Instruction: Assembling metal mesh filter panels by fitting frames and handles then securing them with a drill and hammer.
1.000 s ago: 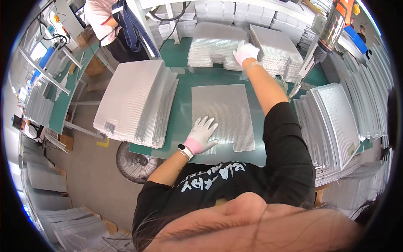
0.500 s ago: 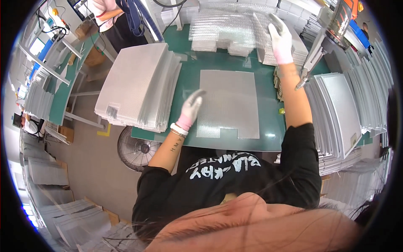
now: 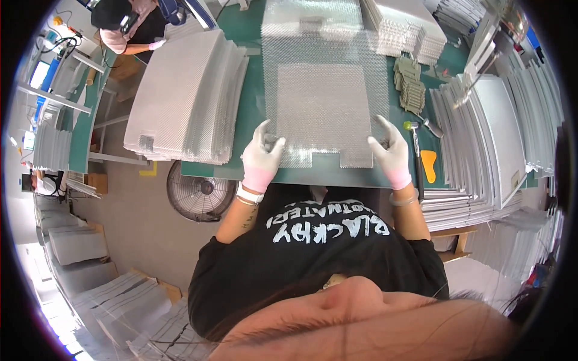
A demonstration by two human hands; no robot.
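Observation:
My white-gloved left hand [image 3: 263,151] and right hand [image 3: 391,150] are at the two sides of a see-through mesh sheet [image 3: 325,48]. Thumbs lie over its near side edges and the fingers curl round the outside; what the fingertips do beneath is partly hidden. That sheet hangs over a smaller-looking mesh sheet [image 3: 325,114], notched along its near edge, which lies flat on the green table [image 3: 253,171]. Behind them stands a mesh stack [image 3: 313,15], with another stack [image 3: 415,36] to its right.
A tall mesh stack [image 3: 174,99] stands at left, with a co-worker's gloved hand [image 3: 158,45] at its far edge. Green pieces [image 3: 409,84], a hammer [image 3: 416,157] and a yellow scraper [image 3: 428,165] lie at right, beside upright panels [image 3: 490,132]. A powered tool [image 3: 509,24] hangs above.
My right hand has come back from the far right stack to the near side. Both hands now flank a mesh sheet over the lying one. The co-worker has bent toward the left stack.

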